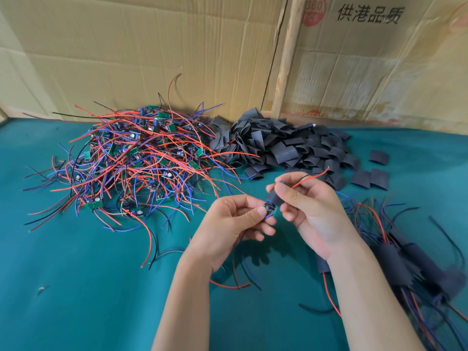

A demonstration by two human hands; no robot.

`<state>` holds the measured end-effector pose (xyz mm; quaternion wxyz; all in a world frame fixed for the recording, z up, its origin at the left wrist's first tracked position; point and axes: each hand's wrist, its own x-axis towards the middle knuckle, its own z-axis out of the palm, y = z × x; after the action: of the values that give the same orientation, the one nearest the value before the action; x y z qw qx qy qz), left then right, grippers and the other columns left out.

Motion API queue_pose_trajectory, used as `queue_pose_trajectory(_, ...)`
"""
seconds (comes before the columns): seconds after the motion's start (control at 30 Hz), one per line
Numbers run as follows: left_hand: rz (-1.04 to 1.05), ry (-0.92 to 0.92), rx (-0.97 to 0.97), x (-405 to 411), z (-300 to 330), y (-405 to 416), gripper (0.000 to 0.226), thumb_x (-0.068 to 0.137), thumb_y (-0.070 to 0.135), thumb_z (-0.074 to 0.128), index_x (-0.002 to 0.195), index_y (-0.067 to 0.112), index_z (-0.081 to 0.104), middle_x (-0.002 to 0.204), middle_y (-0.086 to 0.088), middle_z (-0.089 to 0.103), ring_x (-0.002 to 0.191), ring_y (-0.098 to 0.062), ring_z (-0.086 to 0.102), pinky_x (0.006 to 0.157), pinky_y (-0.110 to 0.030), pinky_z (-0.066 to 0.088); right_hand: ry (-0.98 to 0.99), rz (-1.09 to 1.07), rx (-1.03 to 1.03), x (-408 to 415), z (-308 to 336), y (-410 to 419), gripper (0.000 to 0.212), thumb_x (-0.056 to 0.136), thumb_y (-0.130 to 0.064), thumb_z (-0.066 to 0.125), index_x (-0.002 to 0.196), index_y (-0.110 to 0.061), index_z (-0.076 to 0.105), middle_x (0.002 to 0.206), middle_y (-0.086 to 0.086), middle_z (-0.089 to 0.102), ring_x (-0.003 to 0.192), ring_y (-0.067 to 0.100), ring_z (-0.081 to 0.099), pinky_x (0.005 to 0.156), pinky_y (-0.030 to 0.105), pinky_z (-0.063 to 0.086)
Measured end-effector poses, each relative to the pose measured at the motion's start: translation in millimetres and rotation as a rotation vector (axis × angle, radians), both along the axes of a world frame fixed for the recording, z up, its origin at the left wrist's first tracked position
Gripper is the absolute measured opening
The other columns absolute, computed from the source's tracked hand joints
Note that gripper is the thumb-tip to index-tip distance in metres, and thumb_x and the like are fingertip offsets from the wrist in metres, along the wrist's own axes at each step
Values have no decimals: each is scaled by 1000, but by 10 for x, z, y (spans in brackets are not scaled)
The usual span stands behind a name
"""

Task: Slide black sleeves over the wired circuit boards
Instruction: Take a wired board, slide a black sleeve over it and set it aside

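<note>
My left hand (238,224) pinches a small wired circuit board (270,208) between thumb and fingers above the green table. My right hand (307,209) holds a black sleeve (275,196) right against the board's upper end. The board's red and black wires (310,178) run up through the sleeve and stick out past my right fingers. Its blue and red wires hang down below my left hand. A big heap of wired boards (131,158) lies at the back left. A pile of loose black sleeves (281,145) lies at the back centre.
Several boards with sleeves on them (410,267) lie in a pile at the right, wires trailing. Cardboard sheets (177,51) and a wooden post (288,57) wall off the back. A few single sleeves (372,178) lie on the green tablecloth (76,287) at the right.
</note>
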<state>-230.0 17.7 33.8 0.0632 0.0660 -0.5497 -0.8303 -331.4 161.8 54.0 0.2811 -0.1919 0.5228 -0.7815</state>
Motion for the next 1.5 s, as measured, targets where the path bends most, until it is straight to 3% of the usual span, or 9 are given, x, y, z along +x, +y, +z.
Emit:
queue_pose_trajectory(0.2,99,-14,-11,-11,6,1,27,81,17,72,100,6,56,75,-13,71,58,-18,67,51,-20,51,-2,9,19,7,-6,-16,36,57,-23,93,86,-16,74,95,19,70,53,14,56,47,20,43)
queue_pose_trajectory(0.43,300,-9,-22,-65,-1,36,10,90,5,69,85,9,63,74,-10,71,60,-17,69,50,-19,50,-5,-41,-5,27,-16,-80,43,58,-23,88,94,-10,68,100,26,66,57,16,60,51,21,48)
queue_pose_trajectory(0.7,307,19,1,-51,28,51,20,85,-3,73,77,15,74,77,-8,72,76,-22,75,58,-20,52,48,-106,-1,0,-34,-80,36,62,-16,86,87,-7,62,79,12,70,58,17,63,51,22,49)
queue_pose_trajectory(0.97,358,21,-82,-74,10,73,10,86,0,74,83,10,74,78,-11,74,69,-18,73,55,-19,50,125,-53,44,22,-31,-79,38,63,-16,85,94,-8,64,88,14,74,62,19,65,55,24,51)
queue_pose_trajectory(1.13,333,17,-101,-58,21,32,26,71,5,78,96,10,73,92,-9,76,85,-24,74,55,-20,48,120,-96,43,25,-40,-90,40,62,-17,86,95,-9,64,82,11,73,61,18,66,53,23,51)
queue_pose_trajectory(1.3,347,12,-180,-70,-16,53,24,86,-5,72,80,18,77,80,-5,76,74,-19,74,51,-19,48,81,-118,23,-13,-52,-68,39,65,-13,88,97,-7,66,85,12,74,62,18,66,53,23,51)
queue_pose_trajectory(1.5,351,-2,-232,-77,-24,74,9,88,-1,71,94,5,75,81,-9,77,70,-15,72,52,-18,47,99,-115,64,5,-73,-117,37,64,-18,84,96,-10,69,82,11,71,61,17,65,53,23,50)
